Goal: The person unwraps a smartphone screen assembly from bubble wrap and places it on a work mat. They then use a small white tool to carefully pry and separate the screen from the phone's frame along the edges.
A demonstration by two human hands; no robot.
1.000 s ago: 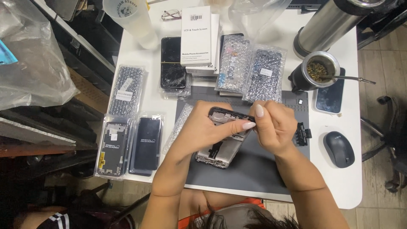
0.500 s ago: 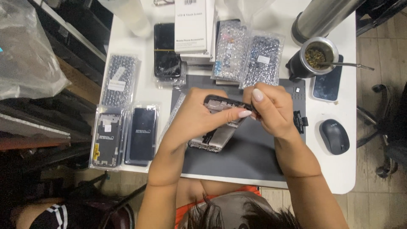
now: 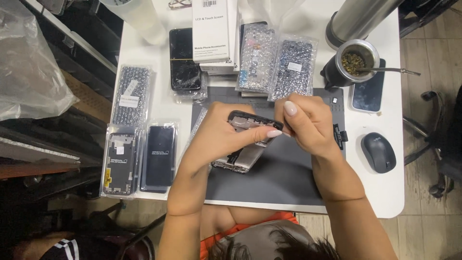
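My left hand (image 3: 219, 137) grips an opened phone body (image 3: 245, 144) tilted above a grey work mat (image 3: 284, 178), thumb along its upper edge. My right hand (image 3: 308, 123) is closed at the phone's top right corner, fingers pinched together as if on a small tool; what it holds is hidden by the fingers. The phone's dark frame (image 3: 252, 117) shows between both hands.
Bubble-wrapped phone parts (image 3: 130, 94) lie left and behind the mat, with two screens in sleeves (image 3: 159, 156). A white box (image 3: 214, 31), a metal cup with a straw (image 3: 353, 62), a steel flask (image 3: 361, 17), a dark phone (image 3: 368, 91) and a mouse (image 3: 378, 151) stand nearby.
Both hands stay on the phone, with only small shifts at its top corner. The head camera has moved slightly, so the table sits a little differently in view.
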